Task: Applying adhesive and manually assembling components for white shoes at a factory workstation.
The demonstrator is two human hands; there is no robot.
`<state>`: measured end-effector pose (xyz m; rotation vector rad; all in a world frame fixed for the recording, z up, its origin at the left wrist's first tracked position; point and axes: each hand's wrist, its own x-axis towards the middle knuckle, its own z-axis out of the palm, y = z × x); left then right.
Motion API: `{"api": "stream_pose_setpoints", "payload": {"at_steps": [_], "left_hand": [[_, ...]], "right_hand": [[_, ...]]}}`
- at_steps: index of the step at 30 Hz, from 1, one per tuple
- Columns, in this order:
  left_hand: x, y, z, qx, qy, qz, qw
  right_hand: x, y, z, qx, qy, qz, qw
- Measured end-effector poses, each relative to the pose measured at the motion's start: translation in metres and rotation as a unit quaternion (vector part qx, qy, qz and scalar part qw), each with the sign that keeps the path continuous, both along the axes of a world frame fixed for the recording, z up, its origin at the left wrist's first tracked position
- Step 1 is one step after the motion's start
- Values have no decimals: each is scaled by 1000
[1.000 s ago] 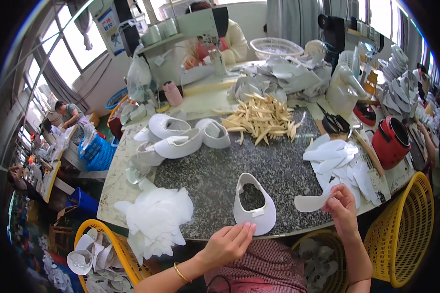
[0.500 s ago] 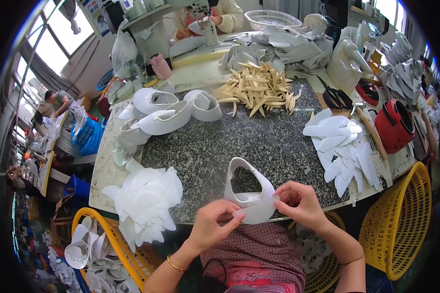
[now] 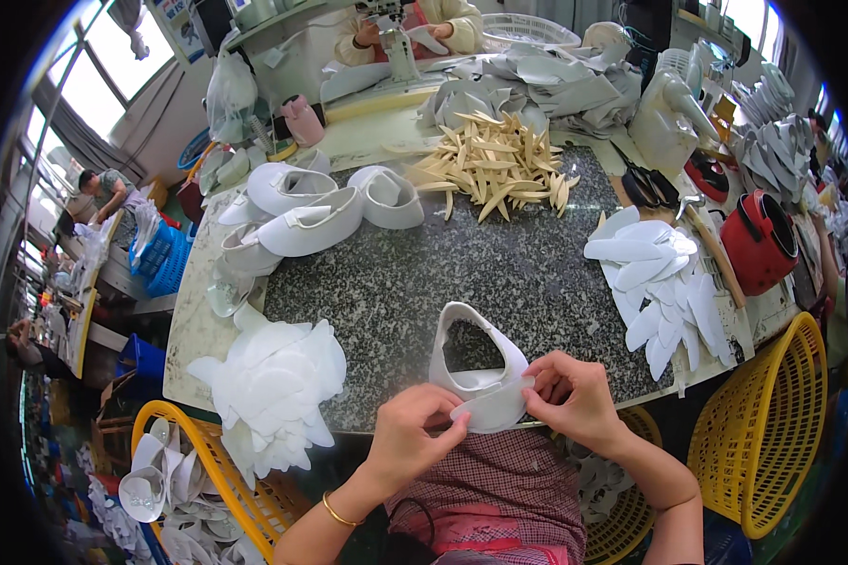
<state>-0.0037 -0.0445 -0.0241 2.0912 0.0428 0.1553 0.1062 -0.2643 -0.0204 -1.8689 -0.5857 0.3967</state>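
Both of my hands hold a white shoe upper (image 3: 507, 348) at the near edge of the dark speckled slab (image 3: 377, 292). A flat, curved white piece (image 3: 492, 412) lies along the upper's near end. My left hand (image 3: 413, 428) pinches the left end of this piece between thumb and fingers. At the other end, my right hand (image 3: 575, 400) is closed, its thumb and fingertips gripping the edge where piece and upper meet. The upper's opening faces up, and the slab shows through it. How firmly the piece is joined to the upper I cannot tell.
White shoe uppers (image 3: 311, 226) stand at back left, above a pile of thin white pieces (image 3: 273, 386). Tan strips (image 3: 499, 165) lie at the back. On the right are white pieces (image 3: 655, 273), black scissors (image 3: 648, 186) and a red pot (image 3: 758, 240). Yellow baskets (image 3: 763, 424) flank the table.
My right thumb and fingertips have closed in slightly on the upper's edge. The left hand keeps its pinch. Across the table, a co-worker's hands have shifted at the sewing machine.
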Motion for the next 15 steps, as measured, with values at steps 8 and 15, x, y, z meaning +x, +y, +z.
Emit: {"api": "stream_pose_setpoints", "payload": {"at_steps": [8,15], "left_hand": [[4,2,15,230,-25,58,971],[7,7,7,175,-57,81,980]], "right_hand": [[2,-7,-24,15,-407,70,910],[-26,4,-27,-106,-502,140,847]]}}
